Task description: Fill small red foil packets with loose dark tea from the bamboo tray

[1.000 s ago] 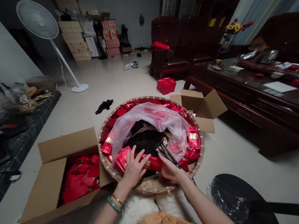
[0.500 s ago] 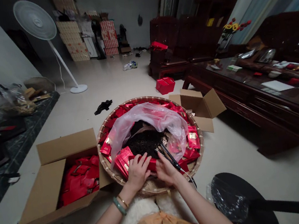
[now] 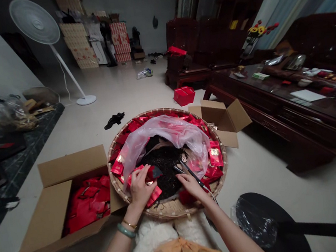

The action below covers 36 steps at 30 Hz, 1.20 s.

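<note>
The left hand [image 3: 140, 192] is clenched, gripping red foil packets [image 3: 155, 195] at the near edge of the dark loose tea [image 3: 164, 164]. The right hand [image 3: 191, 185] is near it, its fingers [image 3: 182, 177] half-bent beside a slim black metal tool [image 3: 194, 177]; I cannot tell whether they grip it. The tool's long axis slants up and left from that hand, tips toward the tea. The tea lies straight ahead of both hands, in a clear plastic bag [image 3: 162, 129], on a round woven bamboo tray [image 3: 171, 214] whose near rim passes just ahead of the wrists. Left of the left hand stands an open cardboard box [image 3: 73, 165]; open floor lies right of the right hand.
</note>
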Available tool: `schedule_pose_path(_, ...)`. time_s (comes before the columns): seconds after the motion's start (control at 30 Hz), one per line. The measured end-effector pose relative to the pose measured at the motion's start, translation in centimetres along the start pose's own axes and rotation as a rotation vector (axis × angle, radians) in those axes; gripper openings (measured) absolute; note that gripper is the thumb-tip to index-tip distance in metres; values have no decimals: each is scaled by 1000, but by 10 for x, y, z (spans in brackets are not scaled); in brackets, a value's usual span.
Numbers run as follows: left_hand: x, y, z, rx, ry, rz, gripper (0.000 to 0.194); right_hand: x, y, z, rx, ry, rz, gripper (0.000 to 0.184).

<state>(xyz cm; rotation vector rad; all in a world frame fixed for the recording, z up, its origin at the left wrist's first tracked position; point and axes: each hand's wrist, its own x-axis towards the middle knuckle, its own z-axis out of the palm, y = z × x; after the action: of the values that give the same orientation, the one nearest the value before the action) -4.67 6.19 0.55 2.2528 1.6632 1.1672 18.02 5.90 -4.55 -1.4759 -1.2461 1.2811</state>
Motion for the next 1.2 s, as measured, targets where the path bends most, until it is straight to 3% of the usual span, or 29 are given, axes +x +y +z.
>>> schedule_pose_path(0.1,0,-1,-1,-18,7,-45,53,11,10,1,-91,84,-118,37)
schedule_pose_path(0.17,1,-1,-2,-24,18,-66,53,20,11,5,-153,73,-187,46)
schedule_pose_path(0.33,4,0,-2,-32,113,-69,47,43,-9,36,-559,-102,-210,109)
schedule_pose_path(0.43,5,0,-5,-4,155,-72,45,56,-28,55,-805,-187,-181,123)
schedule_pose_path(0.63,3,-6,-9,3,157,-80,46,54,-41,53,-937,-294,-262,99)
schedule_pose_path(0.8,4,-2,-5,-33,128,-118,44,46,-37,46,-928,-246,-253,97)
schedule_pose_path(1.0,3,0,-4,-49,138,-132,45,45,-36,56,-855,-158,-254,67)
schedule_pose_path(1.13,1,-2,-3,-44,132,-144,44,42,-31,57,-827,-133,-304,73)
schedule_pose_path(1.2,1,-3,-2,-52,121,-158,44,42,-29,55,-785,-131,-306,65)
